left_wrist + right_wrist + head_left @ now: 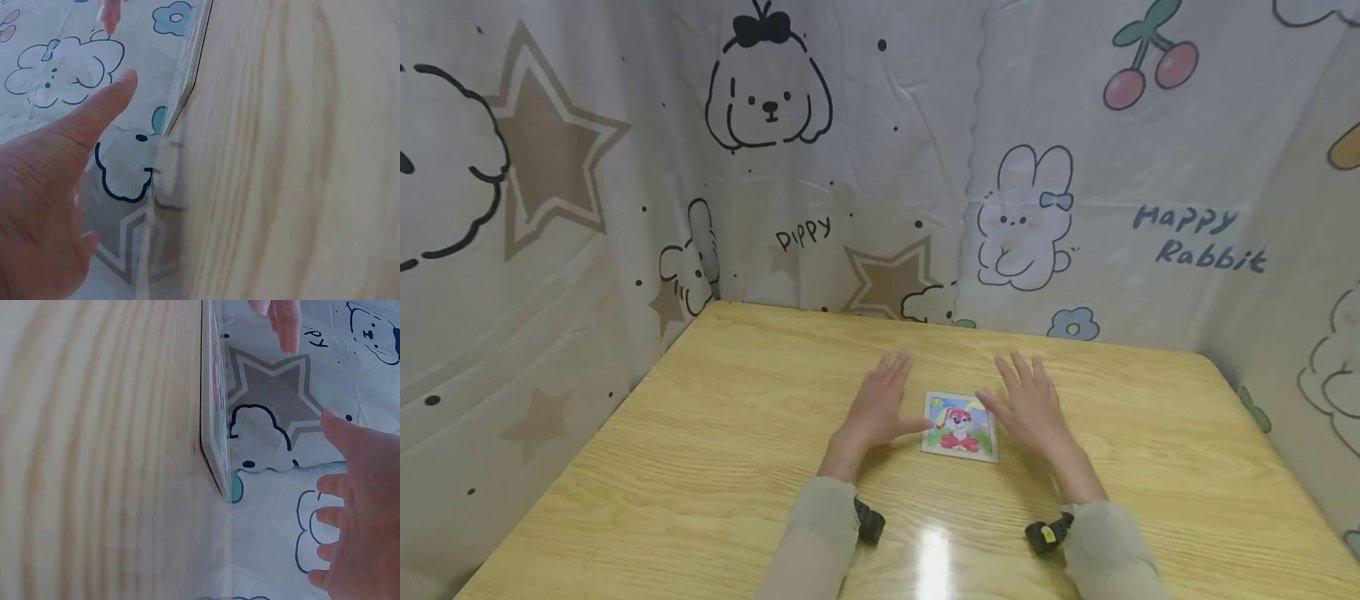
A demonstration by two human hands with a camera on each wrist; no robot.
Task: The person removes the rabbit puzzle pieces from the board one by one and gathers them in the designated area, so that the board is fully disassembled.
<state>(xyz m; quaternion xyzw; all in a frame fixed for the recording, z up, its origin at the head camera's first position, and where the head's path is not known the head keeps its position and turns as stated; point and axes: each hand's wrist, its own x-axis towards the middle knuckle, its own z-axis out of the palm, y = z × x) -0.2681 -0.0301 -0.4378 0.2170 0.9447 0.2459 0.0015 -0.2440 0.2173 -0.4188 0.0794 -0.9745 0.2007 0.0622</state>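
A small square picture puzzle [960, 429] with a pale border lies flat on the table, showing a pink and white cartoon dog on a blue and green ground. To its left is my left hand [880, 408], fingers extended and thumb reaching over the puzzle's left edge. On the other side my right hand [1028, 407] is spread, its thumb near the upper right corner. Both wrist views show the puzzle's thin edge [187, 75] with the left thumb [103, 106] and the right thumb [340, 431] apart from it. Neither hand holds anything.
The wood-grain table [700, 433] reaches to a printed curtain [880, 150] at the back and both sides. A black wrist camera [870, 522] sits on the left cuff, another black camera [1047, 536] on the right. Light glares off the table's near part.
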